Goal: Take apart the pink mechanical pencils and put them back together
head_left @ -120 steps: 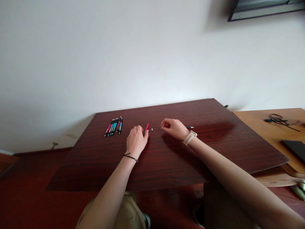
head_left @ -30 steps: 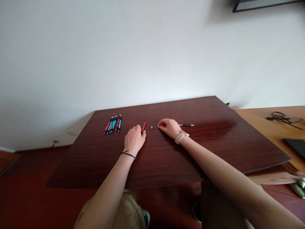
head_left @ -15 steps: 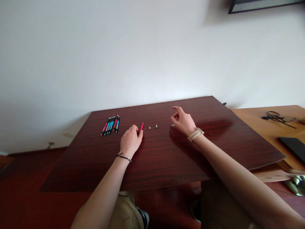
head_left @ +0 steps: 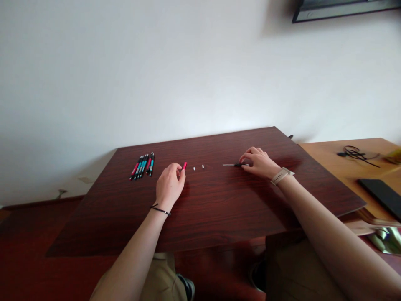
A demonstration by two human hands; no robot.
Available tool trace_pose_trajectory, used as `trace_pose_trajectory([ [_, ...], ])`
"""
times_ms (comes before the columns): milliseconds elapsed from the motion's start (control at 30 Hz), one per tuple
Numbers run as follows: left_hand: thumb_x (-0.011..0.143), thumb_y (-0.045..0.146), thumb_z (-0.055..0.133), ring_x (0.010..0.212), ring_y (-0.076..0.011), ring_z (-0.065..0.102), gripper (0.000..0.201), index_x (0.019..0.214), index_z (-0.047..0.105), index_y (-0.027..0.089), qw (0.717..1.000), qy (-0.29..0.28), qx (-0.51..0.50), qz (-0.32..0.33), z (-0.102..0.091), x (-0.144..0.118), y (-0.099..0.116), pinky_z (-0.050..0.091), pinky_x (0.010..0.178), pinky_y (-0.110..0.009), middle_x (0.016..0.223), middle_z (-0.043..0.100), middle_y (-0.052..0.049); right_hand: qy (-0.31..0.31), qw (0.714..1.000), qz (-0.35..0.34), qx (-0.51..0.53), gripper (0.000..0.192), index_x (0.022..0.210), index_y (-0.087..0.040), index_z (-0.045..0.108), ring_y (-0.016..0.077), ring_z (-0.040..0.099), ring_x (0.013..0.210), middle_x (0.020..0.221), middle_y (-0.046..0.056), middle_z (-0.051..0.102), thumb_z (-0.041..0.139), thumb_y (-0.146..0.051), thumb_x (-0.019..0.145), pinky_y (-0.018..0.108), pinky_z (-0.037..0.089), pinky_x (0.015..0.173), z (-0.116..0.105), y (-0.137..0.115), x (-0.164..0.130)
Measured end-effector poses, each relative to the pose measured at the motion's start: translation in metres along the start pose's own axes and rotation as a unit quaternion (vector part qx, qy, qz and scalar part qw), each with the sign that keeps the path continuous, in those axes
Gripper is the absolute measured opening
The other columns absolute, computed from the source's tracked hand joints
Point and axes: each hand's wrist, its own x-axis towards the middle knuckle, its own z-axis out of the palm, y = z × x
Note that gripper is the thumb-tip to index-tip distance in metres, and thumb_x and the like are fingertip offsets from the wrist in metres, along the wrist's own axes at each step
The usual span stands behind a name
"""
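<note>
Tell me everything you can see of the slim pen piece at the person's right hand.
The slim pen piece lies level, apparently on the dark wood-look table, running sideways. A thin, straight, pale rod points left from a thicker black section, possibly plastic or rubber. The right hand has its fingers at the black section, partly hiding the piece's right end; whether they grip it is unclear.

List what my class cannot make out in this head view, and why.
All in the head view:
Pink barrel: left hand hides its lower end.
Black-and-silver pen part: right hand partly covers it; whether it grips is unclear.
Two white pieces: too small to identify.
Row of pens: any lettering is too small.
Dark-framed panel: cut off by top and right edges.
</note>
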Motion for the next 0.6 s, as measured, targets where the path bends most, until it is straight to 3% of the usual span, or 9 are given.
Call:
trace_pose_trajectory([
  [233,0.105,0.026,0.053,0.094,-0.0219,0.068,0.01,0.104,0.062,0.024,0.999,0.002,-0.028,0.045,-0.002,-0.001,0.003,0.049,0.082,-0.032,0.098,0.072,-0.004,0.015,0.999,-0.04,0.012,0.018,0.102,-0.025,0.08,0.0312,0.058,0.108,0.114,0.011,0.064,0.067,-0.037,0.098,0.05,0.048,0.099,0.004,-0.002,0.005],
  [433,0.105,0.028,0.058,0.094,-0.0208,0.066,0.008,0.106,0.064,0.023,0.992,-0.018,-0.049,0.111,0.001,-0.007,0.017,0.052,0.087,-0.033,0.094,0.067,-0.004,0.027,0.993,-0.108,0.026,0.016,0.105,-0.025,0.078,0.0314,0.056,0.11,0.118,0.012,0.065,0.066,-0.035,0.1,0.046,0.047,0.094,-0.001,-0.041,0.004],
  [600,0.104,0.026,0.063,0.099,-0.0202,0.067,0.013,0.117,0.063,0.024,0.983,-0.04,-0.079,0.16,0.007,-0.011,0.024,0.056,0.092,-0.034,0.104,0.067,-0.004,0.032,0.988,-0.147,0.038,0.015,0.107,-0.025,0.075,0.0301,0.054,0.112,0.121,0.011,0.064,0.064,-0.034,0.103,0.044,0.045,0.095,0.002,-0.071,0.0],
])
